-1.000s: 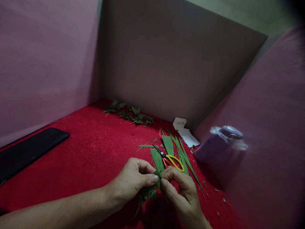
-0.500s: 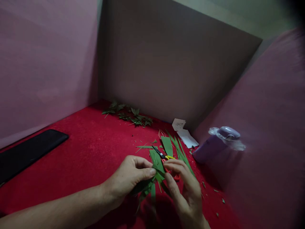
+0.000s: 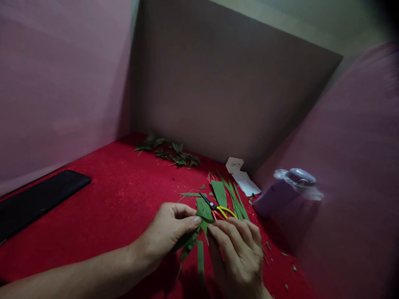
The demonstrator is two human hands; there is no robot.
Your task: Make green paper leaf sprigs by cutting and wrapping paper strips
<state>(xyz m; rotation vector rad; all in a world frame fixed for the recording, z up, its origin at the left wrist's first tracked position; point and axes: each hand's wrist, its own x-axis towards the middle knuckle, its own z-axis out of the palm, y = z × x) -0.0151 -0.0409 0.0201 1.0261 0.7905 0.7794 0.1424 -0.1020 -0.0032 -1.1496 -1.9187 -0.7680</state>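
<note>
My left hand (image 3: 170, 228) is closed, its thumb and forefinger pinching a folded green leaf strip (image 3: 205, 217). More green pieces (image 3: 189, 248) hang below this pinch. My right hand (image 3: 238, 251) is closed too, with its fingertips on the strip's right end; its thumb is partly hidden behind the fingers. Just beyond the hands lie scissors (image 3: 213, 206) with dark blades and yellow and red handles, their lower parts covered by my right hand. A broad cut leaf piece (image 3: 219, 192) rests past the scissors. Under the hands lies a narrow green strip (image 3: 200, 259).
Long narrow leaf strips (image 3: 235, 195) and white paper (image 3: 245, 183) lie right of centre. Star-shaped leaf pieces (image 3: 179, 155) are heaped by the back wall. A purple container (image 3: 277, 195) with clear plastic stands right. A long black object (image 3: 46, 195) lies left on the red cloth (image 3: 124, 199).
My right hand has turned, its back now more toward me, and its fingers have closed on the leaf strip. More of the scissors' handles shows. My left hand keeps its pinch.
</note>
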